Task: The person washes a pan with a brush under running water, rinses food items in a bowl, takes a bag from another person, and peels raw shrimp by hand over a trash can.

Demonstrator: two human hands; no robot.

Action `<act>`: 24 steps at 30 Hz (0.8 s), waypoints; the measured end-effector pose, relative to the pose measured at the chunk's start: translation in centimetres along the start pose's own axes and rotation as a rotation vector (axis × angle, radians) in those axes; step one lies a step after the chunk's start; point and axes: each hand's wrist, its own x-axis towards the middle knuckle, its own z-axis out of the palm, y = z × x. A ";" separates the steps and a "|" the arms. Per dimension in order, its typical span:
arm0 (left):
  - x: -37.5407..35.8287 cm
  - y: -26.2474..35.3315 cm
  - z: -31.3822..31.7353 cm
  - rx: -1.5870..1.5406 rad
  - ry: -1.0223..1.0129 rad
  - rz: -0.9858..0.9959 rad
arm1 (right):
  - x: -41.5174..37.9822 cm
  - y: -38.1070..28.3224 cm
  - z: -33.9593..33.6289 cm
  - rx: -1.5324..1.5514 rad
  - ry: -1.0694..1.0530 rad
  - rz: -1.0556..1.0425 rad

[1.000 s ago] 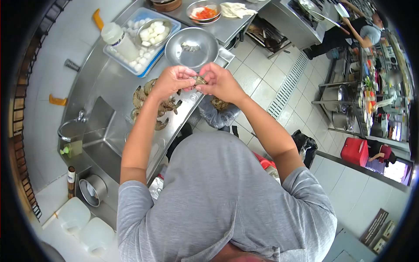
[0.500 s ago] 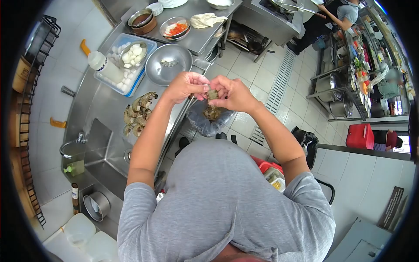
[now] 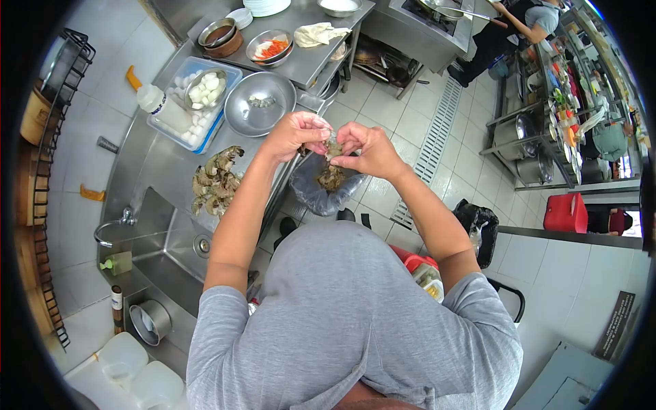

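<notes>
A small greyish shrimp (image 3: 333,149) is pinched between both my hands, above a bin lined with a clear plastic bag (image 3: 311,193) that holds brownish shells (image 3: 331,179). My left hand (image 3: 299,135) has its fingers closed on the shrimp's left side. From the right, my right hand (image 3: 369,149) grips it between thumb and fingers. A pile of unpeeled shrimp (image 3: 217,181) lies on the steel counter, left of my left forearm. Behind my left hand, a steel bowl (image 3: 239,109) contains a few peeled pieces (image 3: 262,101).
A blue-edged tray (image 3: 205,140) of white pieces and a white bottle (image 3: 152,99) stand at the counter's back left. A sink (image 3: 164,229) is at the left. A person (image 3: 529,27) stands by the stove at the back right. A black bag (image 3: 482,236) sits on the floor at right.
My hands have drawn slightly apart around the shrimp, and its shape looks looser between them. The view has shifted slightly.
</notes>
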 end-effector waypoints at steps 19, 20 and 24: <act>0.7 1.3 0.5 -0.035 0.036 0.050 | 0.5 0.1 0.0 -0.110 0.124 -0.155; 0.8 1.1 0.5 -0.065 0.039 0.049 | 0.5 0.2 -0.1 -0.114 0.132 -0.163; 1.1 0.4 0.3 -0.185 0.050 0.027 | 0.7 1.2 0.0 -0.117 0.175 -0.196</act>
